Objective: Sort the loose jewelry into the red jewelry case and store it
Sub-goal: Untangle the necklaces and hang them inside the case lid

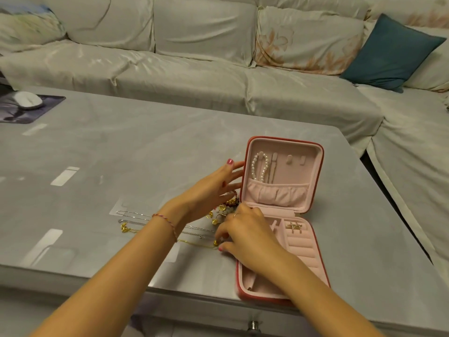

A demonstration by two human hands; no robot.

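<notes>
Red jewelry case (283,142) lies wide open right of centre on my grey tabletop (121,147), lid propped upright, pink lining showing. A pearl strand (260,167) hangs on the lid's hooks at its upper left, its lower end tucked into the gathered pocket below. In the base, a gold piece (294,227) sits at the top of the ring rolls.

My left hand (213,190) is centre frame, fingers straight and spread, tips up against the lid's left edge, gripping nothing. A braided thread bracelet (166,222) circles that wrist.

My right hand (245,234) reaches across the base's left side, fingers curled down, thumb and fingertip pinching a thin gold chain (194,243) lying on the tabletop just left of the case.

The loose jewelry pile (224,211) sits between my two hands, touching the case's left side: gold bits, dark red beads, all tangled. Two silver chains (136,216) stretch away to the left under my left forearm, with a small gold cluster (124,227) beside them.

Upper left of the frame: a white mouse (26,99) on a dark mouse pad (48,103). Sofa (194,69) behind, teal cushion (391,52) at upper right.
</notes>
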